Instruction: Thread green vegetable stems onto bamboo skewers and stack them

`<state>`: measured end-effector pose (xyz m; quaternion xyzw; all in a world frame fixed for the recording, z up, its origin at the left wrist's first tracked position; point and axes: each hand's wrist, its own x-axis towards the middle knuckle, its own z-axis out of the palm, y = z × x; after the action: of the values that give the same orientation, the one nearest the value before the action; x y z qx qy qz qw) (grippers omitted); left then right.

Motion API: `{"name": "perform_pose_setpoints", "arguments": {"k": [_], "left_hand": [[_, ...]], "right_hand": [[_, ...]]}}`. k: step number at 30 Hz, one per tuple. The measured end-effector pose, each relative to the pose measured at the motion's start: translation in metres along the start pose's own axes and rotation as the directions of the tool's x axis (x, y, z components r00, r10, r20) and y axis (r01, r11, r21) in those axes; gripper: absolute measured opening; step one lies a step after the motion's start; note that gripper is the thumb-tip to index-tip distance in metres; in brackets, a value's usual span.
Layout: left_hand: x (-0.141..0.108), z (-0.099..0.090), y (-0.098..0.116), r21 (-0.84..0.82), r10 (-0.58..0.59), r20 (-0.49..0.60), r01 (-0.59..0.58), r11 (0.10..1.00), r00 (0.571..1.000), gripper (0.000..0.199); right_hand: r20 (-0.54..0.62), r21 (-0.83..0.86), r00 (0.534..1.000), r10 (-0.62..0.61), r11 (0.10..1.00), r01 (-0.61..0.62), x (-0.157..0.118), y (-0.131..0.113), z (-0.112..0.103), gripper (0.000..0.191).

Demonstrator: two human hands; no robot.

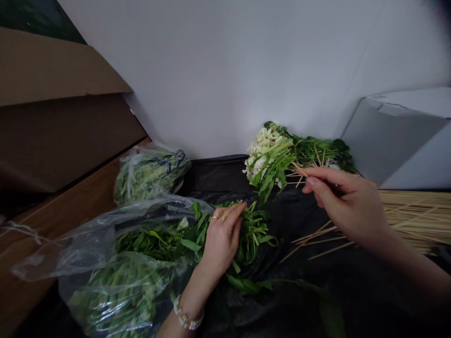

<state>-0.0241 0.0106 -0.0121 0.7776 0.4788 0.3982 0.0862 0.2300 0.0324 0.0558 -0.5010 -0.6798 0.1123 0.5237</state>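
Observation:
My left hand (pixel 222 232), with rings and a beaded bracelet, rests on a heap of leafy green stems (pixel 255 230) spilling from a clear plastic bag (pixel 120 291). Its fingers are pressed together, and what they grip, if anything, is hidden. Further right, my right hand (pixel 340 197) pinches the end of a thin wooden skewer that holds a bunch of greens (pixel 273 164). This bunch hangs over a pile of skewered white and green vegetables (pixel 262 145) near the wall. Loose skewers (pixel 317 239) lie below my right hand.
A tied bag of greens (pixel 150 176) sits at the back left, beside a cardboard box (pixel 63 136). At the right are a white box (pixel 398 136) and many bamboo skewers (pixel 416 213). Black plastic (pixel 218 176) covers the work surface; a pale wall (pixel 225 75) stands behind.

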Motion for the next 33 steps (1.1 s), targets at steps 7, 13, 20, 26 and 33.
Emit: {"name": "perform_pose_setpoints", "arguments": {"k": [7,13,20,26,33], "left_hand": [[-0.004,0.003,0.006,0.178,-0.087,0.093,0.069,0.982,0.992,0.044],[-0.003,0.005,0.003,0.234,-0.092,0.119,0.062,0.970,0.989,0.015],[-0.001,-0.004,0.008,0.160,-0.090,0.186,0.060,0.985,0.978,0.038],[-0.004,0.005,0.007,0.166,-0.043,0.200,0.010,0.986,0.979,0.029],[-0.002,0.005,0.012,-0.102,-0.064,0.003,0.064,0.993,0.998,0.009]], "right_hand": [[0.052,0.028,0.999,-0.010,1.000,0.009,-0.002,0.001,0.001,0.023],[0.036,0.017,0.999,-0.015,1.000,0.014,-0.001,0.000,0.000,0.023],[0.039,0.028,0.999,-0.018,0.999,0.017,-0.001,0.001,0.001,0.022],[0.055,0.027,0.998,-0.016,1.000,0.015,-0.002,0.003,0.001,0.022],[0.041,0.028,0.999,-0.022,0.999,0.021,-0.001,0.000,0.000,0.021]]}}
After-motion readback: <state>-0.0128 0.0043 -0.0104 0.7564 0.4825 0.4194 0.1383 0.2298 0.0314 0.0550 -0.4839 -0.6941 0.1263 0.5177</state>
